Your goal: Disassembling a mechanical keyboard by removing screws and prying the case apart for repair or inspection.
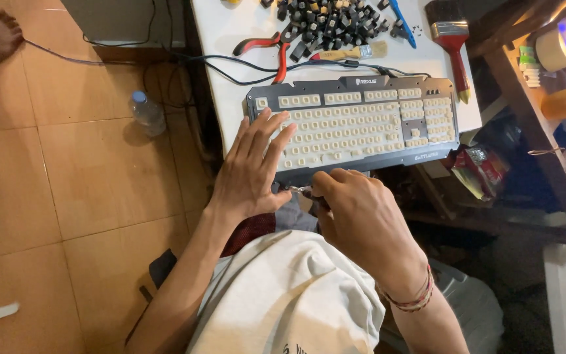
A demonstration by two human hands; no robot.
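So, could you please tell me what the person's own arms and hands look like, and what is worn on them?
Both forearms are bare, with no sleeves reaching them and no gloves on either hand. The left hand shows no ring, watch or band. The right hand has thin cord bracelets in red and pale tones around the wrist. A light shirt covers the torso.

Keyboard (355, 121) on table (230, 39), near edge. Behind it: keycaps (329, 19), pliers (266, 47), brushes (453, 39). Left hand (250, 174) on keyboard's left end; right hand (355, 210) at its front edge. Bottle (147, 113) on floor (67, 164), left of table.

A home repair corner — tiled floor (67, 164), pliers (266, 47), paintbrush (453, 46) on the table (230, 78).
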